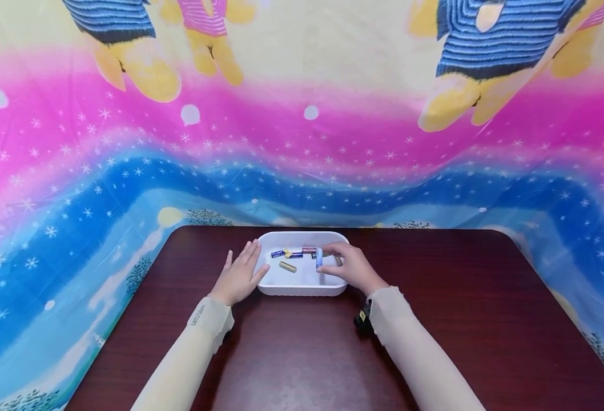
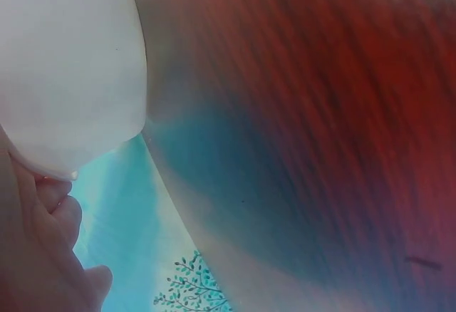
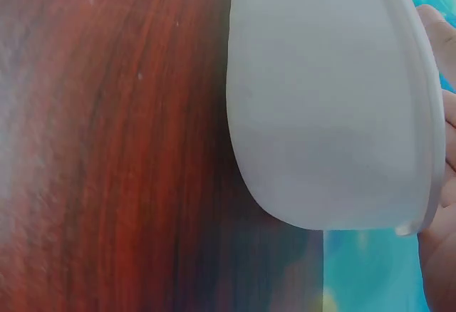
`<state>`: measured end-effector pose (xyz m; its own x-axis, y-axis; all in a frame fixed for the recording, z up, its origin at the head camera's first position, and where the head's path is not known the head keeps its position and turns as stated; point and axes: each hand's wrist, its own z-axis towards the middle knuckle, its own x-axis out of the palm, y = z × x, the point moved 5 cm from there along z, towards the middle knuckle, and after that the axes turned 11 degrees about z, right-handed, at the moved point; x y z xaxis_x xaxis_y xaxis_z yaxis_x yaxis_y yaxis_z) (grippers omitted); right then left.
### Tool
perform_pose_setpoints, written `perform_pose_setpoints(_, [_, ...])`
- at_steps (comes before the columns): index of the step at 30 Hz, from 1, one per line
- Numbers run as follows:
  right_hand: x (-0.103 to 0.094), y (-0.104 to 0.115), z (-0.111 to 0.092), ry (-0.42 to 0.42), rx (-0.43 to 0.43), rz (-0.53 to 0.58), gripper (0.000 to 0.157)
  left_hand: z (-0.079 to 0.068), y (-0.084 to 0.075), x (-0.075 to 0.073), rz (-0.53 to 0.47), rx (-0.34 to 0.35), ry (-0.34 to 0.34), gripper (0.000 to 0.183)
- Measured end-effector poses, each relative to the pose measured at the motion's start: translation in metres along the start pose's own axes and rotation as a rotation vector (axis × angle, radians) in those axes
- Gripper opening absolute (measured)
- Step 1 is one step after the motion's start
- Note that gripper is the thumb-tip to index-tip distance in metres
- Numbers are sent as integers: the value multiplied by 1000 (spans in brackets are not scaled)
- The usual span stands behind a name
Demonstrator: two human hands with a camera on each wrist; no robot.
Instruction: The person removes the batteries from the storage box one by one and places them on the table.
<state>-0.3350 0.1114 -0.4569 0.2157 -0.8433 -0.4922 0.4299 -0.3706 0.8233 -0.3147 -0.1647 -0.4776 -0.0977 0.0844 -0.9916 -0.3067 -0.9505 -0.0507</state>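
A white tray (image 1: 302,290) sits near the far side of the table, with several small batteries in it. Among these are a gold battery (image 1: 288,266), a dark blue one (image 1: 277,254) and a red one (image 1: 309,250). My left hand (image 1: 236,278) rests against the tray's left rim, fingers extended. Over the tray's right part, my right hand (image 1: 355,269) pinches a light blue battery (image 1: 319,258) upright between thumb and fingers. Both wrist views show mostly the tray's outer wall (image 2: 71,55), (image 3: 328,112); the batteries are hidden there.
The dark reddish-brown table (image 1: 302,354) extends around the tray on all sides. Behind its far edge hangs a colourful printed cloth (image 1: 302,142). A small black device (image 1: 363,321) shows by the right wrist.
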Motion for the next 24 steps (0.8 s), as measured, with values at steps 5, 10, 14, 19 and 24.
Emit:
perform_pose_setpoints(5, [-3,-3,-8,-47,25,33,54,0,0,-1,1,-2,8,73])
perform_pose_setpoints(10, [-7,-7,-17,-103,49,74,56,-1,-1,-1,9,0,10,75])
perform_pose_setpoints(14, [-12,-7,-23,-154,25,83,56,-1,-1,-1,0,0,9,75])
perform_pose_setpoints(19, [-16,-6,-29,-204,-1,93,53,1,-1,0,-11,-5,6,70])
perform_pose_setpoints(24, [-18,-1,-36,-230,-30,106,52,1,0,1,2,-3,3,72])
